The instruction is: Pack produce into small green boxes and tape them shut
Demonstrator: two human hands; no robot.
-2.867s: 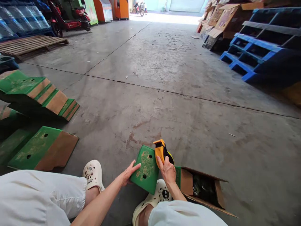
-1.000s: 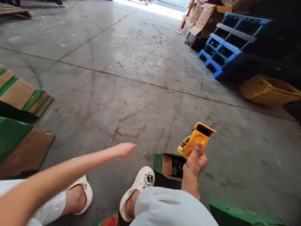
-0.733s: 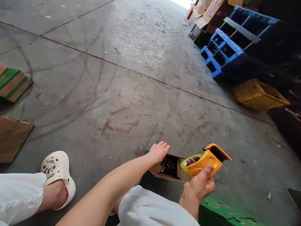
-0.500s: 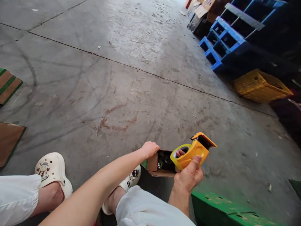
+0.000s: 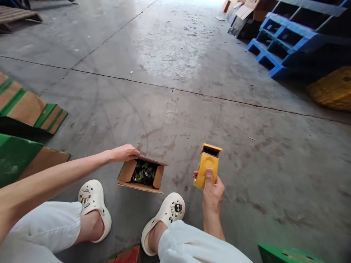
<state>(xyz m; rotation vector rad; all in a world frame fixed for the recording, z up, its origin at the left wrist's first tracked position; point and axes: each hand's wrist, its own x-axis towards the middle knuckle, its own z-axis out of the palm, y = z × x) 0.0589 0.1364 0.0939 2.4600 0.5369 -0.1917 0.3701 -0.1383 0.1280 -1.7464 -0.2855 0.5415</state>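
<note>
A small cardboard box [image 5: 126,171] stands upright on the concrete, its top flaps apart. Inside it lie dark green items [image 5: 144,172] in what looks like clear plastic; their kind cannot be made out. My left hand [image 5: 124,152] grips the box's far left rim, fingers closed over the edge. My right hand [image 5: 214,190] is wrapped round a yellow tape dispenser [image 5: 210,166], raised to the right of the box and apart from it. Part of the tape roll is hidden behind the dispenser body and my fingers.
Green-striped cardboard boxes [image 5: 26,106] lie at left. Blue pallets [image 5: 290,36] and a yellow crate [image 5: 331,89] stand at right. A green box [image 5: 285,254] is at lower right, a red box [image 5: 127,255] between my feet. My white clogs [image 5: 94,208] flank the small box.
The view has swung right and up. The box and left hand now sit further left in view, between the clogs. The tape dispenser has moved away from the box and turned more upright.
</note>
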